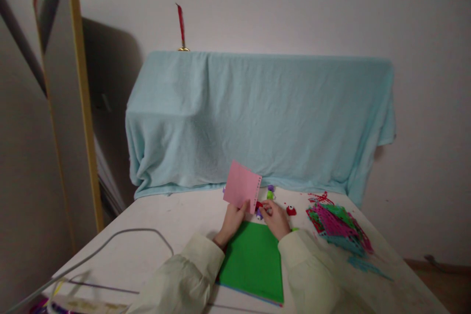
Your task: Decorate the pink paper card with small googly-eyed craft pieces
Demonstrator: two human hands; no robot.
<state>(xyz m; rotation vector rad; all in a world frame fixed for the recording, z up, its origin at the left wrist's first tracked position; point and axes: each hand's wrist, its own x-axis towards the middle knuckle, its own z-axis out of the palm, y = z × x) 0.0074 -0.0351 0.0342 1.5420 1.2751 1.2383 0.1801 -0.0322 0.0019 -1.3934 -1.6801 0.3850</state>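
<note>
My left hand (pixel 234 221) is closed on the lower part of a pink sheet of paper (pixel 242 185), held upright and tilted above the table. A row of small holes runs along the sheet's right edge. At that edge, the fingers of my right hand (pixel 275 217) pinch a small red object (pixel 259 204), partly hidden, whose kind I cannot make out. Just below it is a small purple item (pixel 259 215). Under both wrists lies a stack of green sheets (pixel 253 265), with a blue edge showing at the bottom.
Small purple and green pieces (pixel 271 193) lie behind my right hand, and a red one (pixel 291 210) to its right. A pile of perforated coloured strips (pixel 336 225) covers the table's right side. A grey cable (pixel 136 229) crosses the left. Behind hangs a light blue cloth (pixel 257 117).
</note>
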